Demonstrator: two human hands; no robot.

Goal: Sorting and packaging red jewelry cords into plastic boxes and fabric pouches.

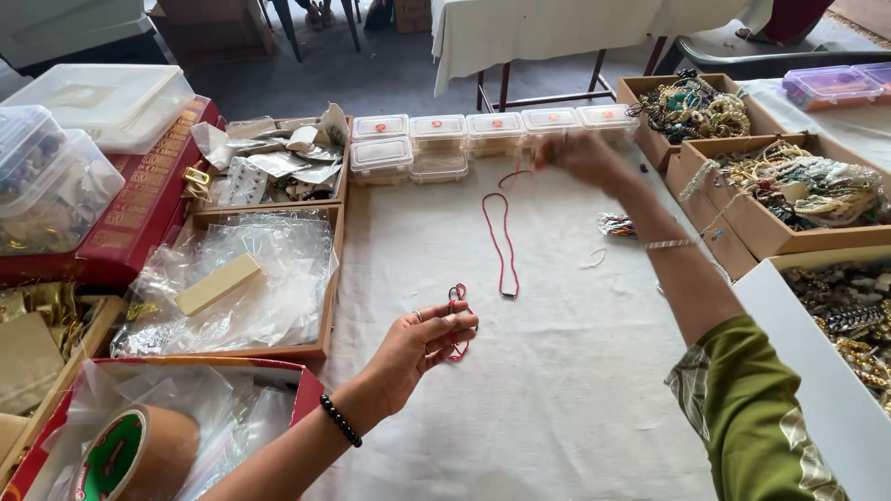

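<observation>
Red cord is what both of my hands are on. My left hand (422, 345) sits low and near me, fingertips pressed together in a pinch on one end of the thin red cord (501, 246), where a small tangle of it bunches at the fingers. My right hand (580, 153) is stretched far forward and blurred with motion; it appears to grip the other end near the row of small clear lidded boxes (483, 130), though I cannot tell how its fingers are set.

The cord's long axis runs away from me, from the left hand near the front of the white tablecloth (557, 390) up toward the right hand at the back. Between the two, a long narrow loop hangs down and lies on the cloth, its lowest point just above and to the right of the left hand. So the left hand is the nearer one to that loop; the right is well apart from it.

Cardboard trays of beaded jewellery (789, 186) stand to the right, a tray of clear plastic bags (251, 278) to the left.
</observation>
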